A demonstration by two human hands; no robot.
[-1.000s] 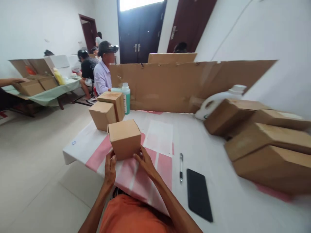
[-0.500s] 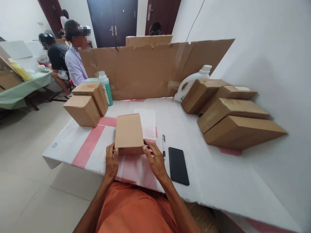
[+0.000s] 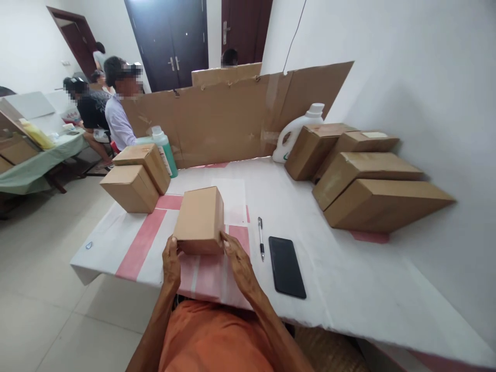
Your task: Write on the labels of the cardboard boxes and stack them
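Note:
A closed cardboard box (image 3: 197, 214) is in front of me near the table's front edge, turned a little so that its right side shows. My left hand (image 3: 171, 261) grips its near left corner, thumb at the front edge. Against the near right corner presses my right hand (image 3: 238, 261), its fingers along the right side. Whether the box rests fully on the table or is slightly raised, I cannot tell. To the right of my right hand lie a pen (image 3: 261, 238) and a black smartphone (image 3: 287, 267).
Two cardboard boxes (image 3: 129, 188) and a green liquid bottle (image 3: 166, 152) stand at left. Several boxes (image 3: 387, 204) and a white jug (image 3: 296, 132) line the right. A cardboard panel (image 3: 220, 121) closes off the back. People sit beyond it at left.
Both hands have turned the box, so its right side now shows. The box sits slightly nearer to me and further left in view. My head view has also shifted.

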